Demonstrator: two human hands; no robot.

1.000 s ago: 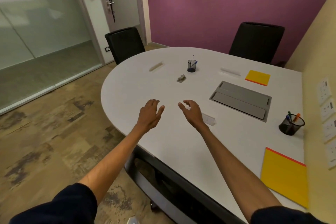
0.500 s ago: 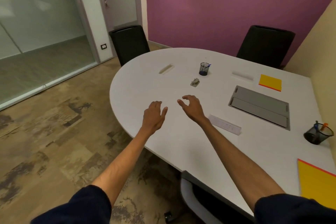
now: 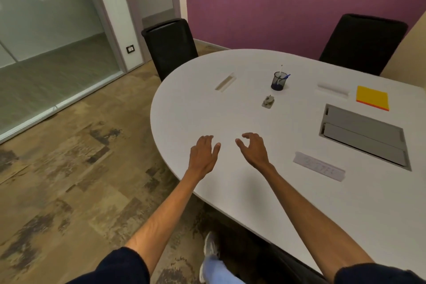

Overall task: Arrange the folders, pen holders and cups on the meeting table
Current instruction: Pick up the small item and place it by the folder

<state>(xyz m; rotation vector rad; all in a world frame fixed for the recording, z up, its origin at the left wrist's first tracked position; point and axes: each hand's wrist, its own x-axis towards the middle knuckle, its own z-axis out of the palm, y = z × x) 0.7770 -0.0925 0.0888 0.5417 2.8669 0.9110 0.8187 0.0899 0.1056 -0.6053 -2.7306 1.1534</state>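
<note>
A black mesh pen holder (image 3: 279, 80) with a white pen and a blue pen stands on the white meeting table (image 3: 230, 180), far from me. A yellow folder (image 3: 372, 97) lies at the table's far right. My left hand (image 3: 202, 155) and my right hand (image 3: 252, 148) hover side by side over the near table edge, fingers apart, holding nothing. Both are well short of the pen holder.
A small grey object (image 3: 268, 101) lies near the pen holder. Three white name plates (image 3: 319, 166) (image 3: 226, 81) (image 3: 332, 89) and a grey cable hatch (image 3: 364, 136) are on the table. Black chairs (image 3: 169, 47) (image 3: 362, 42) stand at the far side. My shoe (image 3: 211, 249) is below.
The view has swung left along the table, so the near yellow folder and second pen holder have left the frame. Both hands stay extended and empty.
</note>
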